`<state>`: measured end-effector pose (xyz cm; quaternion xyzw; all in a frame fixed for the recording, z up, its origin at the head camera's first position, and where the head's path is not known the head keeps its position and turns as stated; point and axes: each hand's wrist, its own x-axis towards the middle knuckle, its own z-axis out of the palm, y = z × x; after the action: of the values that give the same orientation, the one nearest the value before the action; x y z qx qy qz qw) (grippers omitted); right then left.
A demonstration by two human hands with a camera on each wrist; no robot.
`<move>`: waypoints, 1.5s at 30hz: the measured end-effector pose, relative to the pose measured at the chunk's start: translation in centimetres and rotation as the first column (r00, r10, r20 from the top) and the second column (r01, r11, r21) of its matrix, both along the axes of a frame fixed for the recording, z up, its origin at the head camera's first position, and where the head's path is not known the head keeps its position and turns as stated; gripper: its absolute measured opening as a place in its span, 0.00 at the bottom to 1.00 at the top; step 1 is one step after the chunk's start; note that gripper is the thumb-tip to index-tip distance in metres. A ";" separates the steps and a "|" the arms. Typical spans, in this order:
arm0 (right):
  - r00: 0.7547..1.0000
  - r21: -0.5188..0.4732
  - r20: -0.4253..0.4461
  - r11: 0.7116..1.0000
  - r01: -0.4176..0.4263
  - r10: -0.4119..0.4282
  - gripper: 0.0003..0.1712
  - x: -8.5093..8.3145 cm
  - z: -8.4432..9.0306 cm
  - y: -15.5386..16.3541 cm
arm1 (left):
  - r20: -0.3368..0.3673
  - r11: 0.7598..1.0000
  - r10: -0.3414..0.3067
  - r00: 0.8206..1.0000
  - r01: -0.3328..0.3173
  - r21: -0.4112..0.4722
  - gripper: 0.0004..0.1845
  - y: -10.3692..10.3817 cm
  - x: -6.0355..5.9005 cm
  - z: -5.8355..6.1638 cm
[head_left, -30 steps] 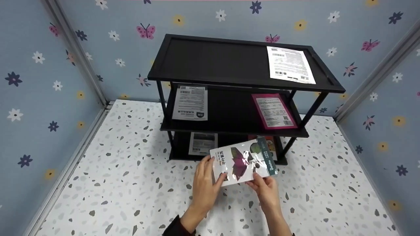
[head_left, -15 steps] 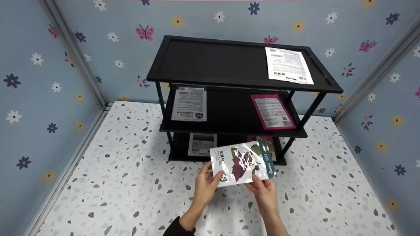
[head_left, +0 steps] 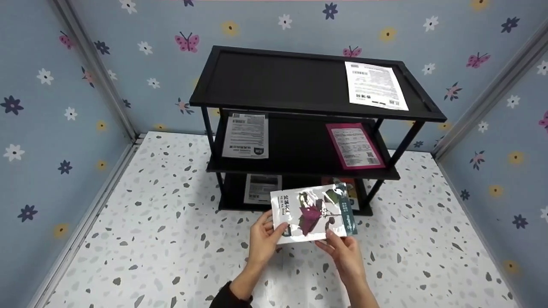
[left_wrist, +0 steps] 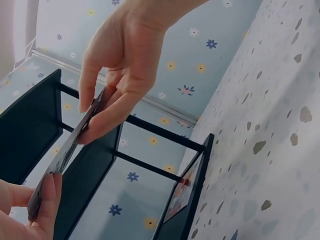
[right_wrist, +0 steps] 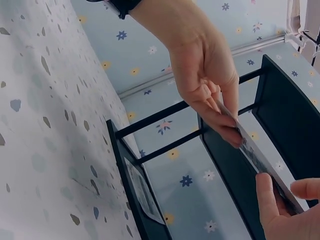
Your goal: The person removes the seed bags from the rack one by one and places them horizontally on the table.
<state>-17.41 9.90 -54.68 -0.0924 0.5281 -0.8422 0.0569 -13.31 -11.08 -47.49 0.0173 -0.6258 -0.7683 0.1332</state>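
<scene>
Both hands hold up a shiny white packet with a purple leaf picture and a teal strip, just in front of the black three-tier rack. My left hand pinches its lower left corner, thumb on the front. My right hand pinches the bottom edge near the right. In the left wrist view the packet is edge-on between the left hand and the right hand. The right wrist view shows the packet held by the right hand and the left hand.
A white printed packet lies on the rack's top tier. The middle tier holds a white packet and a pink one. Another white packet lies on the bottom tier. The speckled floor is enclosed by blue flowered walls.
My left hand has slid down the packet's left edge to the lower corner. The packet has shifted slightly left and sits a little more level.
</scene>
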 end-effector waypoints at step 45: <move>0.983 0.232 0.174 0.973 0.007 -0.049 0.20 1.6 8.4 0.4 | -0.002 0.970 0.009 1.000 -0.008 0.243 0.20 0.7 -0.7 -4.2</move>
<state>-15.86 10.29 -46.31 -0.0016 0.6164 -0.7808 0.1025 -14.04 -10.35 -51.68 0.0350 -0.5268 -0.8385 0.1344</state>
